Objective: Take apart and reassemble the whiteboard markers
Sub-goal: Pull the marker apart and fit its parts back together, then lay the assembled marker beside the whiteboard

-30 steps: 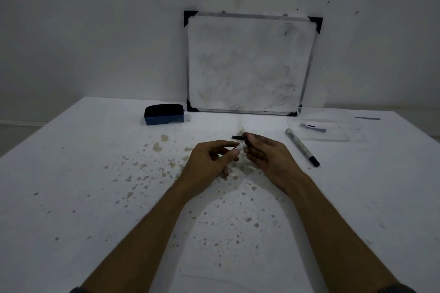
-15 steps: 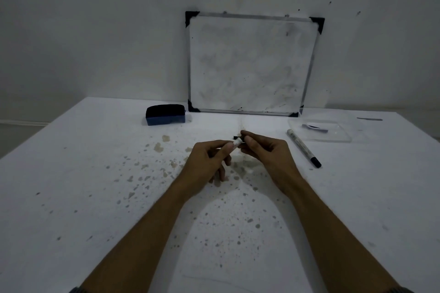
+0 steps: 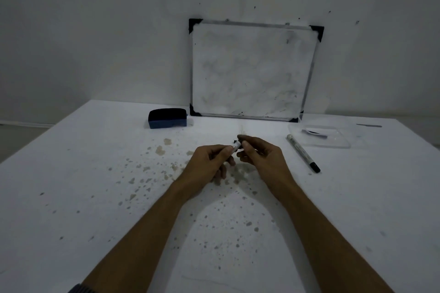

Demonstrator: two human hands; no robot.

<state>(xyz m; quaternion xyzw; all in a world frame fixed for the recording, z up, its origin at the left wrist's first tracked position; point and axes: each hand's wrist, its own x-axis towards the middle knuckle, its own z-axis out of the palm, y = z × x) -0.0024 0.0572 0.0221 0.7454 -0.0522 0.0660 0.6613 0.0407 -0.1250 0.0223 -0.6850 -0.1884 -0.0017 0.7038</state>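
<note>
Both hands meet above the middle of the white table [image 3: 71, 197]. My left hand [image 3: 209, 164] grips a white marker barrel [image 3: 235, 148]; only its end shows past the fingers. My right hand [image 3: 259, 157] pinches a small black marker part [image 3: 236, 143] right at that end; most of the part is hidden by the fingertips. I cannot tell whether the two pieces are joined. A second whiteboard marker [image 3: 302, 153], white with a black tip, lies on the table to the right of my right hand.
A small whiteboard [image 3: 252, 69] leans on the wall at the back. A dark blue eraser [image 3: 167, 118] sits to its left. A clear plastic tray [image 3: 333, 138] with a dark scrap inside lies at the back right. Brown stains dot the tabletop.
The black part in my right hand has gone from sticking out clearly to almost hidden at the barrel's end. Both hands have stayed close together.
</note>
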